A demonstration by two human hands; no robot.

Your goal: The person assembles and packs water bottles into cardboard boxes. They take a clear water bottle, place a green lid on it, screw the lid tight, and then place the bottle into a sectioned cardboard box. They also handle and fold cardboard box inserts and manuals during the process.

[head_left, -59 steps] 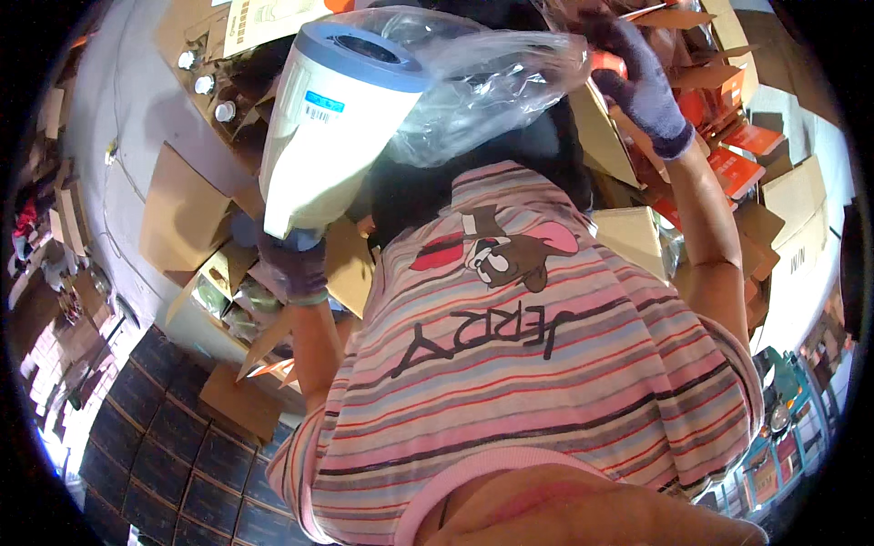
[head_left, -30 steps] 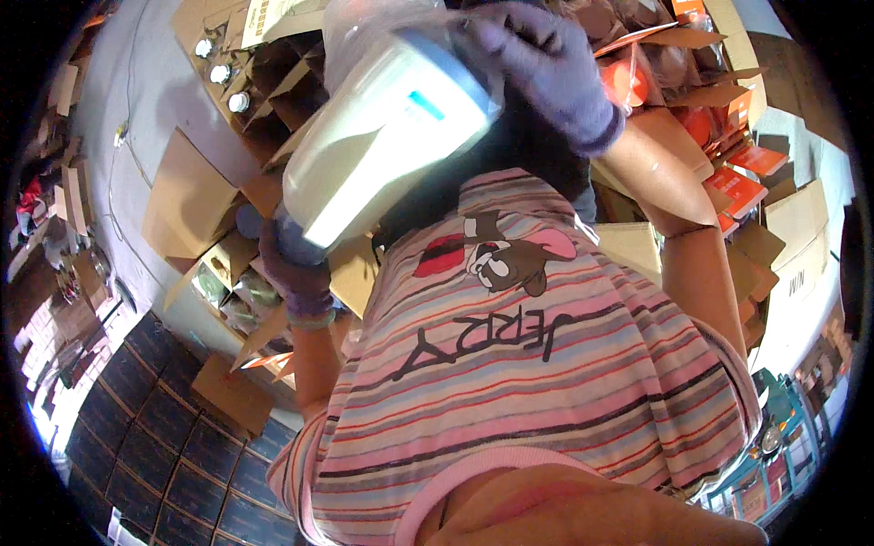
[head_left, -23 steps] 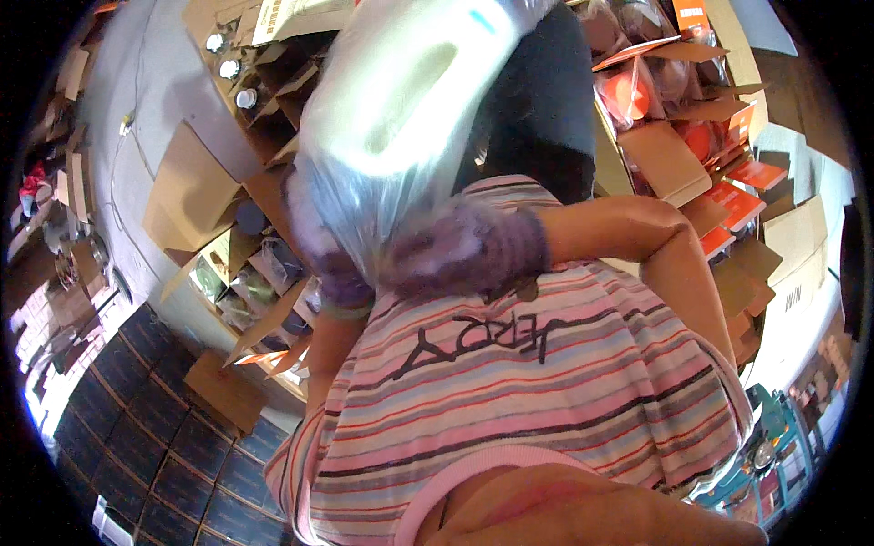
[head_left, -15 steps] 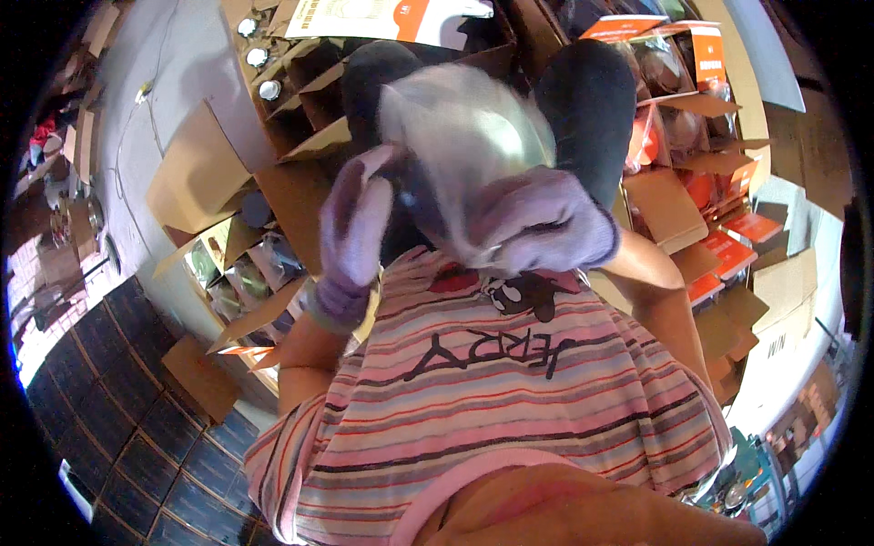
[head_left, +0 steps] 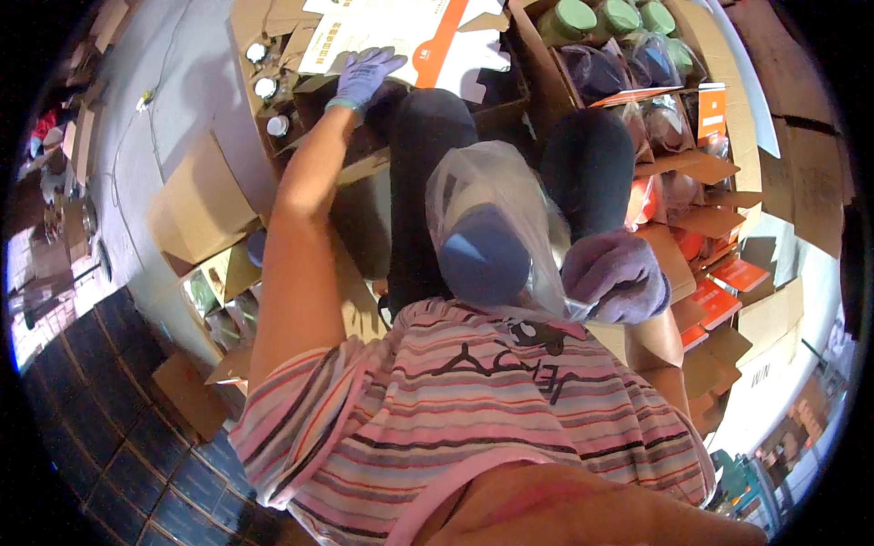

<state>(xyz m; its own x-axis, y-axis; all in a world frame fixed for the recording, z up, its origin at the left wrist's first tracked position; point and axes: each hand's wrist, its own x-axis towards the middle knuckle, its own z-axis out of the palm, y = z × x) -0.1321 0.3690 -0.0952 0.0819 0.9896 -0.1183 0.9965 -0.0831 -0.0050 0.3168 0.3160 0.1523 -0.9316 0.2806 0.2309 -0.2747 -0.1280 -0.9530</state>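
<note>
**Bagged flask in one hand, other hand on a carton flap**

The person's right hand (head_left: 614, 276), in a purple glove, sits right of centre in the frame with its fingers curled shut around the gathered neck of a clear plastic bag (head_left: 492, 196). Inside the bag is a white flask with a blue cap (head_left: 482, 255), the cap end turned toward the camera, held just above the striped shirt (head_left: 473, 400) in the lower half of the picture.

The left hand (head_left: 364, 75), also gloved, reaches far out to the upper left of centre. Its fingers are spread and lie flat on the white and orange flap (head_left: 401, 36) of an open cardboard box (head_left: 364, 168).

At the upper right, more cardboard boxes hold flasks with green lids (head_left: 592, 16) and other bagged ones. Orange cartons (head_left: 728, 273) lie at the right edge. Dark tiles (head_left: 100, 409) cover the floor at lower left.
</note>
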